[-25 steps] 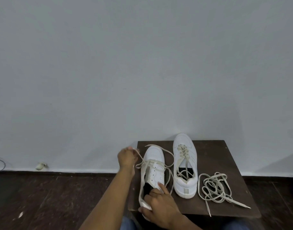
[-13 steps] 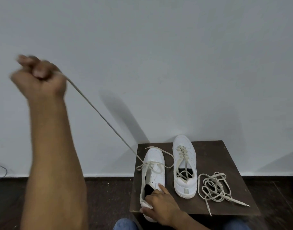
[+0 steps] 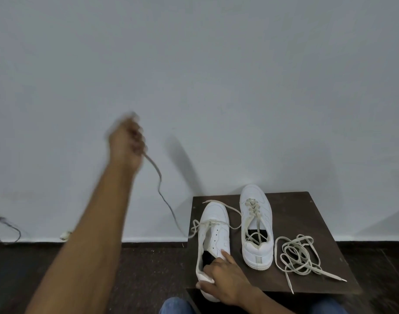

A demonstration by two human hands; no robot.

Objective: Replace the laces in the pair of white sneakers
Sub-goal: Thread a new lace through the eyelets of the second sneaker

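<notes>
Left hand (image 3: 126,141) (blurred) gripping lace (image 3: 159,189); right hand (image 3: 225,279) clasping sneaker (image 3: 213,232) heel

I saw a dark table (image 3: 307,214) against a pale wall (image 3: 216,75), dark floor (image 3: 148,268) beneath, and a cable (image 3: 6,230) far left by the wall.

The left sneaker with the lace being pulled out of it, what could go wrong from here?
1. The left sneaker sits at the small table's left edge, heel over the front; a hard tug by the left hand might drag it off, though the right hand grips its heel.
2. The slack old lace loops at the eyelets and could snag.
3. The loose lace pile has an end near the table's front edge and may slide off.
</notes>
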